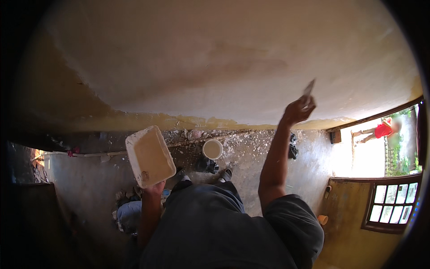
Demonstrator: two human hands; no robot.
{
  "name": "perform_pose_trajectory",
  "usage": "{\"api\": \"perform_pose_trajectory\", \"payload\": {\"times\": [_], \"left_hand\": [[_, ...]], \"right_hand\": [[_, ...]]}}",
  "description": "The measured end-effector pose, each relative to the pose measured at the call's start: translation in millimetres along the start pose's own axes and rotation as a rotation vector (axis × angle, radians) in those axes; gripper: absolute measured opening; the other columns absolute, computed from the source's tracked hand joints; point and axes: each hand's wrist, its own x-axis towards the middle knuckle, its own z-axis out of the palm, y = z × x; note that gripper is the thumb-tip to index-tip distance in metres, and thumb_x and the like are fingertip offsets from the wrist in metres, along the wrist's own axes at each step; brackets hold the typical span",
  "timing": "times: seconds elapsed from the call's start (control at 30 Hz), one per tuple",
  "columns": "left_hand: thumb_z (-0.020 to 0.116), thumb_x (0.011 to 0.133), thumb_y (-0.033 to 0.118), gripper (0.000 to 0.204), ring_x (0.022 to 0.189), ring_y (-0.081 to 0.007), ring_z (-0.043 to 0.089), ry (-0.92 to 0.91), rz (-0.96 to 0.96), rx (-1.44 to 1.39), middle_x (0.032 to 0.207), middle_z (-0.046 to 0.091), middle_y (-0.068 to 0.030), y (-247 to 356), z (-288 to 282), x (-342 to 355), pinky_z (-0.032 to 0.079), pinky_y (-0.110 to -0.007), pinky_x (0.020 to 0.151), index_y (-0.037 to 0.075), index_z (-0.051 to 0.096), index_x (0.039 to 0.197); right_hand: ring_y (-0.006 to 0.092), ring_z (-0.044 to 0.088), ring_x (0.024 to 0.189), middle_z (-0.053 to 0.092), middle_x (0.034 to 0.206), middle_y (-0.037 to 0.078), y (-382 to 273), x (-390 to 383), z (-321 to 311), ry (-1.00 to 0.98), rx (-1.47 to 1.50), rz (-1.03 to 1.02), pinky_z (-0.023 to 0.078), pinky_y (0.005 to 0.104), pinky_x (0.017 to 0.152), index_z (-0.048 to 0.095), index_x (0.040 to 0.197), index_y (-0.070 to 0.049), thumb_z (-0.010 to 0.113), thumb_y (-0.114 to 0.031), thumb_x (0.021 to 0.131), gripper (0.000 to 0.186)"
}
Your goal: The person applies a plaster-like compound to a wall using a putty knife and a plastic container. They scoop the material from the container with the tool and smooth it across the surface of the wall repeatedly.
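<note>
Across the pale wall (242, 89), long, even strokes would probably smooth best. The tray (133, 152), held at its near end by the left hand (154, 188), wants levelling; the right hand (302, 110) grips a blurred scraper (310, 86), wall contact unclear, likely best slightly tilted.

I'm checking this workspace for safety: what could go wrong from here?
The rectangular tray could tip, since the left hand appears to support it only near its closer end. The white bucket might get kicked, as it stands on the floor just ahead of the feet. The black plastic bag beside it could snag a foot.
</note>
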Motion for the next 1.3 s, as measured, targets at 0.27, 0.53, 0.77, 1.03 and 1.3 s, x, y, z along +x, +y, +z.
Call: {"api": "perform_pose_trajectory", "payload": {"times": [0.27,0.53,0.77,1.03,1.3], "left_hand": [[0.058,0.090,0.039,0.051,0.125,-0.0266,0.051,-0.041,-0.019,0.047,0.134,0.055,-0.0070,13.3,3.3,-6.4,0.040,-0.050,0.104,0.011,0.052,0.132],[0.057,0.090,0.041,0.052,0.124,-0.0291,0.052,0.003,-0.059,0.068,0.134,0.055,-0.0065,11.0,13.4,-0.1,0.040,-0.052,0.104,0.012,0.052,0.132],[0.054,0.091,0.044,0.056,0.128,-0.0300,0.048,0.003,-0.010,0.066,0.139,0.050,-0.0066,3.9,27.3,0.3,0.038,-0.053,0.105,0.014,0.047,0.138],[0.052,0.092,0.046,0.056,0.128,-0.0295,0.047,0.017,0.034,-0.014,0.138,0.051,-0.0068,-2.5,12.2,1.0,0.037,-0.051,0.107,0.013,0.047,0.137],[0.054,0.091,0.044,0.053,0.126,-0.0280,0.049,0.026,0.011,-0.052,0.136,0.052,-0.0073,-5.4,17.4,1.5,0.039,-0.050,0.105,0.011,0.050,0.133]], "right_hand": [[0.0317,0.057,0.096,0.062,0.098,0.014,-40.9,37.2,40.2,-0.193,-0.099,-0.319,0.045,0.0465,0.083,0.053,0.100,-0.010,0.052,-0.015,0.091,0.010],[0.0335,0.054,0.090,0.054,0.095,0.017,-114.4,-174.7,60.4,-0.464,0.095,0.070,0.042,0.0465,0.082,0.047,0.102,-0.005,0.061,-0.002,0.078,0.028],[0.0473,0.048,0.107,0.051,0.118,0.026,-154.5,-268.5,32.8,-1.153,0.349,-0.238,0.038,0.0548,0.087,0.048,0.118,-0.004,0.060,-0.007,0.077,0.043],[0.0276,0.048,0.111,0.053,0.125,0.005,-138.7,-194.4,73.8,-0.359,0.178,-0.984,0.029,0.0476,0.082,0.058,0.115,-0.022,0.069,-0.028,0.076,0.041],[0.0313,0.050,0.110,0.055,0.124,0.009,-21.9,-226.9,21.7,-0.981,-0.328,-0.454,0.038,0.0484,0.089,0.055,0.125,-0.015,0.054,-0.007,0.086,0.040]]}}
